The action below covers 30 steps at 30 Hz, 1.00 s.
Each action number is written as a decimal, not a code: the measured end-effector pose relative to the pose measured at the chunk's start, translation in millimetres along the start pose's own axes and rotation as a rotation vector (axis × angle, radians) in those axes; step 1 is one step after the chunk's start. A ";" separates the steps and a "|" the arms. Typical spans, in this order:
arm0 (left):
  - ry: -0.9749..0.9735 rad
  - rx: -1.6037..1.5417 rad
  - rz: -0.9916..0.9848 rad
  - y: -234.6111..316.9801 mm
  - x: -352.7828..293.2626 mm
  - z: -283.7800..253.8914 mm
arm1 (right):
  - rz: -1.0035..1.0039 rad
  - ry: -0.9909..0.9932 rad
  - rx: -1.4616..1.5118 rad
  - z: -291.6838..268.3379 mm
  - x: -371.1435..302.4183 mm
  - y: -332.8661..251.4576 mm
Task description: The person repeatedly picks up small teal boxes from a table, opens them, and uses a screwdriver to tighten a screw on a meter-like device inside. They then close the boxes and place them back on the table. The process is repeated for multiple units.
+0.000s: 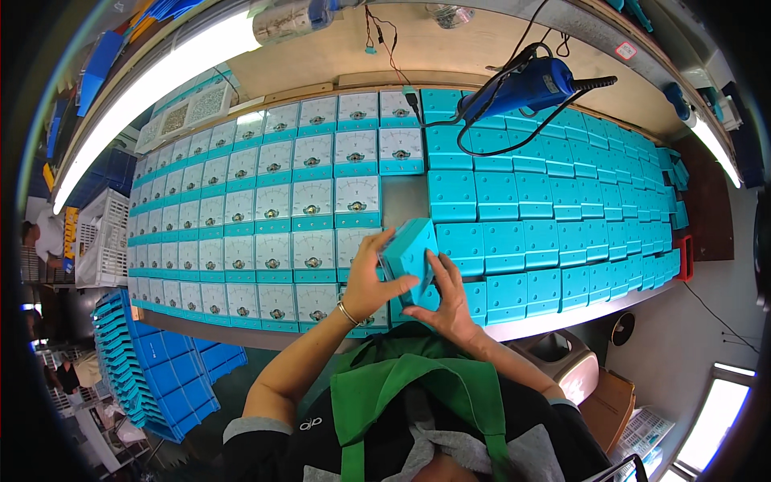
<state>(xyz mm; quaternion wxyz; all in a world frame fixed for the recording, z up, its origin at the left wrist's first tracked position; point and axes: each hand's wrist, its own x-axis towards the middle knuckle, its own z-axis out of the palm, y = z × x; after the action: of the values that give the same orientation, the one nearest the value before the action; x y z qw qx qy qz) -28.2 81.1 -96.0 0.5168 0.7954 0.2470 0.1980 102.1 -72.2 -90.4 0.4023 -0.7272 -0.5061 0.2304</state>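
Between my hands a teal box-shaped meter [416, 251] is raised over the table, tilted, its plain teal side partly toward me. My left hand [369, 283] grips its left side, with the thumb across the near face. The fingers of my right hand [448, 304] press on its right and lower edge. Whatever is on the meter's far face is hidden. To the left stand rows of meters with white dial faces [273, 161], in teal frames. On the right, rows of plain teal meter housings [536, 193] lie closely packed. A bare grey table patch [404, 193] shows just beyond the held meter.
A blue electric screwdriver [526, 87] with a looping black cable hangs over the back rows. White trays of small metal parts [207, 104] stand at the far left. Blue crates [173, 373] are at the near left, a stool [566, 369] at the near right, and a red bin [685, 259] beyond.
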 end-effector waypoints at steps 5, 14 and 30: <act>0.175 -0.411 -0.162 -26.6 27.4 -16.1 | 0.259 -0.019 0.411 -18.6 5.0 21.1; 0.031 0.115 -0.045 -99.6 119.9 -24.8 | 0.328 0.017 0.463 -17.1 -5.4 41.1; -0.193 0.857 0.219 -97.4 240.8 -43.8 | 0.404 0.025 0.510 -18.4 5.5 38.9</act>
<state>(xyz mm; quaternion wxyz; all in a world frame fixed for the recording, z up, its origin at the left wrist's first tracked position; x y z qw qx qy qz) 121.0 290.2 -154.2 0.1374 0.9739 0.1718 0.0562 139.3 -80.0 -111.4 0.5237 -0.6916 -0.2727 0.4160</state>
